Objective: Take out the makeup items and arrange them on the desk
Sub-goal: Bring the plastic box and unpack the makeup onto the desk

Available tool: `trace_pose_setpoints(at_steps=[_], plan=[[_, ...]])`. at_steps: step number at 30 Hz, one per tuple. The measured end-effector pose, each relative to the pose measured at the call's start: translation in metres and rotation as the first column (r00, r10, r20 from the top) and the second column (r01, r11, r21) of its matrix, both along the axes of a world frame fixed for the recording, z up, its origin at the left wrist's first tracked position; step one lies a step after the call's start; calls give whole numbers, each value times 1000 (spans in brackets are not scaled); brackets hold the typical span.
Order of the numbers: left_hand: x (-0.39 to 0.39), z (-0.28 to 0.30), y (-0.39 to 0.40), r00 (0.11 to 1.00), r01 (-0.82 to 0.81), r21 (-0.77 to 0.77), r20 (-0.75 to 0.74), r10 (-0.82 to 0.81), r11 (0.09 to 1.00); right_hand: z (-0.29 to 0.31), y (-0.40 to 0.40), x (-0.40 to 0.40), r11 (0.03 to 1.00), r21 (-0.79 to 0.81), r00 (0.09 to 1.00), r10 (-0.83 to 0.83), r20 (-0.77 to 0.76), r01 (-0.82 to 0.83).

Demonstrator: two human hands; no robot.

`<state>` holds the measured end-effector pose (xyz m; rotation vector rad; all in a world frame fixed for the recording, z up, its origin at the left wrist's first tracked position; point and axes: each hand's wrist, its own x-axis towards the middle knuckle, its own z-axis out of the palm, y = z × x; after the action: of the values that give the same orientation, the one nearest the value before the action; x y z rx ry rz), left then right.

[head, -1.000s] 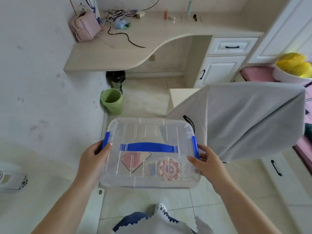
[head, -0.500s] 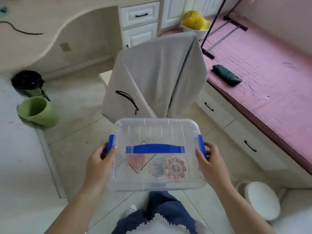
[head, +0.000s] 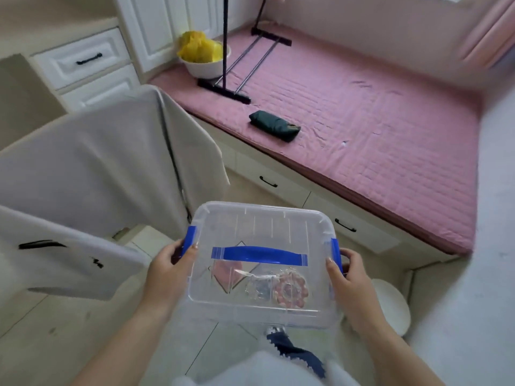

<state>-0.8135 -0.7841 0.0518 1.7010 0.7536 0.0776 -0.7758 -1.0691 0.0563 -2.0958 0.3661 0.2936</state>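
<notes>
I carry a clear plastic box [head: 259,227] with a closed lid, a blue handle [head: 259,255] and blue side latches, level in front of me. My left hand [head: 167,270] grips its left side at the latch and my right hand [head: 351,277] grips its right side. Through the lid I see makeup items: a pink diamond-shaped compact [head: 226,274], a small clear case [head: 259,286] and a round flower-patterned compact [head: 290,288]. The desk is only a sliver at the top left corner [head: 55,20].
A chair draped with a grey garment [head: 97,174] stands left of the box. A pink-matted platform [head: 376,112] with drawers below lies ahead right, bearing a dark pouch [head: 274,125], a rack's base [head: 223,90] and a white bowl of yellow things [head: 203,55]. A white round stool [head: 390,305] sits right.
My view has swung to the right, away from the desk and green bin, toward the pink platform. Both hands keep the same grip on the box.
</notes>
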Motion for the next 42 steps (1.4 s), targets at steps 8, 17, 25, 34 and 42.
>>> trace_pose_setpoints(at_steps=[8, 17, 25, 34, 42], plan=[[149, 9, -59, 999, 49, -34, 15, -49, 998, 8, -63, 137, 998, -50, 999, -25, 33, 27], [326, 0, -24, 999, 13, -152, 34, -8, 988, 6, -29, 311, 997, -42, 996, -58, 62, 60], [478, 24, 32, 992, 19, -122, 124, -4, 992, 35, 27, 459, 998, -7, 990, -65, 128, 66], [603, 20, 109, 973, -193, -86, 112, 202, 977, 25, 113, 648, 994, -6, 984, 112, 139, -113], [667, 29, 179, 835, -535, -80, 105, 541, 841, 26, 234, 812, 884, 26, 879, 460, 127, -466]])
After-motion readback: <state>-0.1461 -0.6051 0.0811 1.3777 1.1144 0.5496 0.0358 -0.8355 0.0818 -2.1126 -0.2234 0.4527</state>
